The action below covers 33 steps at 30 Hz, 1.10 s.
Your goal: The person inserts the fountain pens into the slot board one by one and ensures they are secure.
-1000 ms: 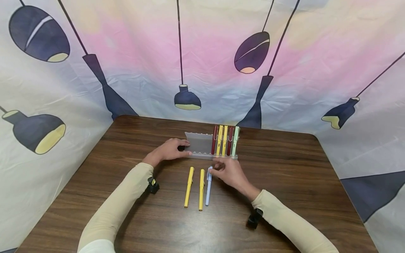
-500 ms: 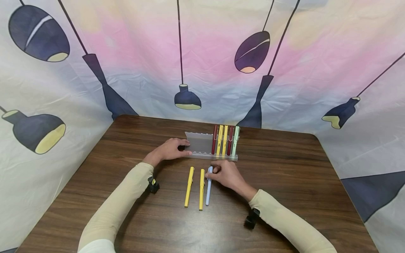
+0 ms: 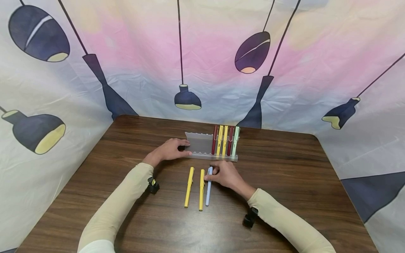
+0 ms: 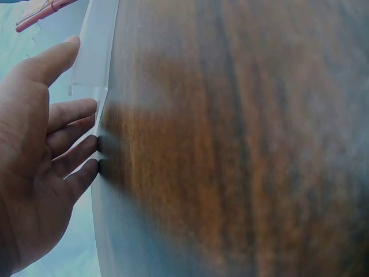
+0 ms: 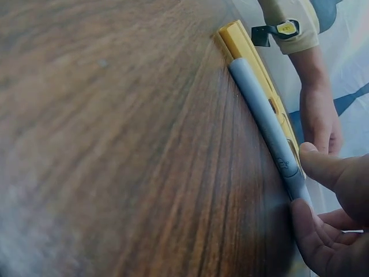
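Observation:
In the head view my left hand [image 3: 171, 149] rests against the left end of a clear plastic pen rack [image 3: 199, 143], its thumb at the front lip. The left wrist view has that thumb on the rack [image 4: 95, 55], with the other fingers loosely bent beside its end. My right hand [image 3: 226, 174] pinches the cap end of a light blue pen [image 3: 208, 191] lying on the table. The right wrist view puts thumb and forefinger on opposite sides of the blue pen [image 5: 262, 112]. Close alongside lies a yellow pen [image 3: 201, 191], with another yellow pen [image 3: 188, 188] farther left.
Several pens stand in the rack's right half: a dark red pen [image 3: 214, 140], two yellow ones, another dark red and a pale green pen [image 3: 235, 142]. Scalloped slots line the rack's left half. The brown wooden table [image 3: 284, 168] meets a printed cloth [image 3: 142, 52] behind.
My right hand has moved slightly left and down from the rack's front onto the cap end of the light blue pen. The left hand stays put.

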### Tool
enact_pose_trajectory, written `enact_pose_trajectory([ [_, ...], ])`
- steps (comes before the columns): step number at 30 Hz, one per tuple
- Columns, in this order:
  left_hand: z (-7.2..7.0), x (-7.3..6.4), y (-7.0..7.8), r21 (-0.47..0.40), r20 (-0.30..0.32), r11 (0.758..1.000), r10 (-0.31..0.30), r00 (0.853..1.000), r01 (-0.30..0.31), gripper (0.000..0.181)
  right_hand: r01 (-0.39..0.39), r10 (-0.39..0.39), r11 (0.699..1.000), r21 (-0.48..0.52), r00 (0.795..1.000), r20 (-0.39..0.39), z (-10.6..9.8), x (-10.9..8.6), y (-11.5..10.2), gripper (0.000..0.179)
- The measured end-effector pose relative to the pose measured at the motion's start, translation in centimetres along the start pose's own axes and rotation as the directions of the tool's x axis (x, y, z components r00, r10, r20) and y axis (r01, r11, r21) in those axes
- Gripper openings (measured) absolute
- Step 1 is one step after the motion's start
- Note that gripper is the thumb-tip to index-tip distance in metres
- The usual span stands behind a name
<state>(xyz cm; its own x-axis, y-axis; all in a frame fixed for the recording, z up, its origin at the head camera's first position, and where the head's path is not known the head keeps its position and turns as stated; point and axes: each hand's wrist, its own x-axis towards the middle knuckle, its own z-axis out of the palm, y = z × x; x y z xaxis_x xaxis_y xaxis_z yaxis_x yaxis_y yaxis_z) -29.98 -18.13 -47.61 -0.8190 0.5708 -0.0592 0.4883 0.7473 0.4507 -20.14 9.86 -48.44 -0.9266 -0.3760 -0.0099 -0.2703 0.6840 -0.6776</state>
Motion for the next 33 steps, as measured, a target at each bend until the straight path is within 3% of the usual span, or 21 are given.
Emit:
enact_pose_trajectory([
  [20, 0.04, -0.11, -0.13, -0.015, 0.0, 1.0, 0.0, 1.0, 0.0, 0.065, 0.015, -0.015, 1.0, 0.013, 1.0, 0.008, -0.26, -0.05, -0.04, 0.035],
  [33, 0.25, -0.03, -0.32, -0.018, -0.007, 1.0, 0.001, 1.0, -0.001, 0.066, -0.009, 0.01, 0.999, 0.051, 1.0, -0.018, -0.31, -0.13, 0.12, 0.032],
])
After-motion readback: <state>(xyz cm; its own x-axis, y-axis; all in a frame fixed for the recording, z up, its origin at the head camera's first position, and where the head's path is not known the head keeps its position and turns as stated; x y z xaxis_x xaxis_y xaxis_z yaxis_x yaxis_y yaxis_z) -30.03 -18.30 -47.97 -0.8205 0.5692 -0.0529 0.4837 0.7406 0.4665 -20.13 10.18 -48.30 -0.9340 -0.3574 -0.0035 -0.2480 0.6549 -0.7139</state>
